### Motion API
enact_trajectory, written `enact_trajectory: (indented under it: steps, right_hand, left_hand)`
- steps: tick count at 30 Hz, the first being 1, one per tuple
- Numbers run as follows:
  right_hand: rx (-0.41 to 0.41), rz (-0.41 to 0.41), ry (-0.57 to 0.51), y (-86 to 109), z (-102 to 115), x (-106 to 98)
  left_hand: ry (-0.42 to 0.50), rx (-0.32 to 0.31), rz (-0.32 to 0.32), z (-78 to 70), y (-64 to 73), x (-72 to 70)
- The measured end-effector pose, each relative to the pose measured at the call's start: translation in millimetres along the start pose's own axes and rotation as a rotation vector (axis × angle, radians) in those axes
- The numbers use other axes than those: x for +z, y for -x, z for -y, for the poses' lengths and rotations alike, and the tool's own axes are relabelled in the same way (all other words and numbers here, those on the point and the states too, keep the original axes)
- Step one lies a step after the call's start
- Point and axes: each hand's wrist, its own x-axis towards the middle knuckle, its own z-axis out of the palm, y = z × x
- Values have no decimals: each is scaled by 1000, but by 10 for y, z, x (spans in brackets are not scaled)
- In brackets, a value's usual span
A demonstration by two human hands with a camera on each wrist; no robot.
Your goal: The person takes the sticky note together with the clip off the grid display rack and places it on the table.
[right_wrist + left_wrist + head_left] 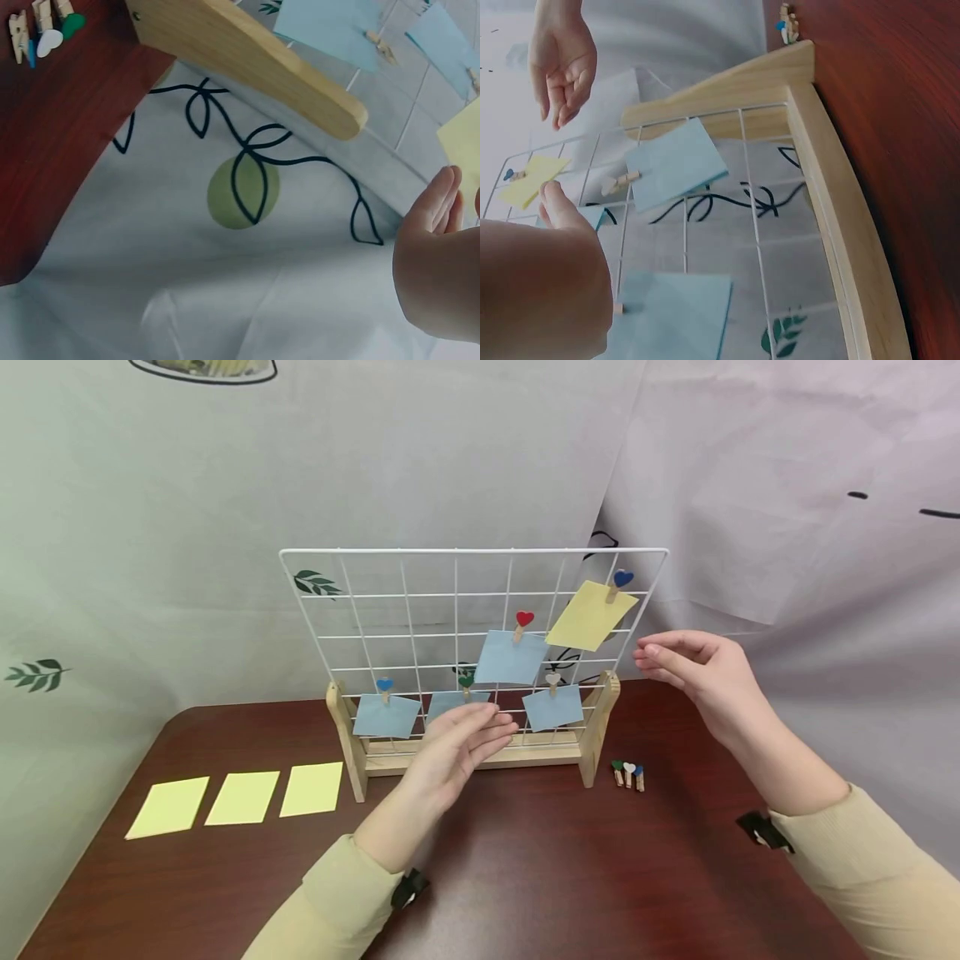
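A white wire grid [457, 552] stands upright in a wooden base [594, 735]. My left hand [450, 752] is in front of its lower middle, fingers extended and holding nothing; it partly hides a blue note [450, 699] under a green-heart clothespin. Beside the grid's right edge, my right hand [701, 672] is raised with loosely bent fingers and nothing in them. A tilted yellow note [588, 618] hangs at upper right from a blue-heart clothespin [622, 580]. Left of it, a red-heart clothespin [522, 622] holds a blue note [510, 658]. Two more blue notes [386, 717] hang lower down.
Three yellow notes [242, 798] lie in a row on the left of the dark red table [540, 868]. To the right of the base lie three small clothespins [628, 775] with green, white and blue hearts. A pale patterned cloth [465, 443] hangs behind.
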Motion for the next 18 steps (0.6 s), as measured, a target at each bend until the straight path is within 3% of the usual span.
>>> enact_trajectory:
  steps: [13, 18]
  right_hand:
    - [-181, -113, 14, -73, 154, 210]
    - [-221, -176, -6, -107, 209, 289]
  left_hand:
    - [-49, 228, -76, 79, -217, 417]
    - [-48, 273, -110, 133, -311, 541]
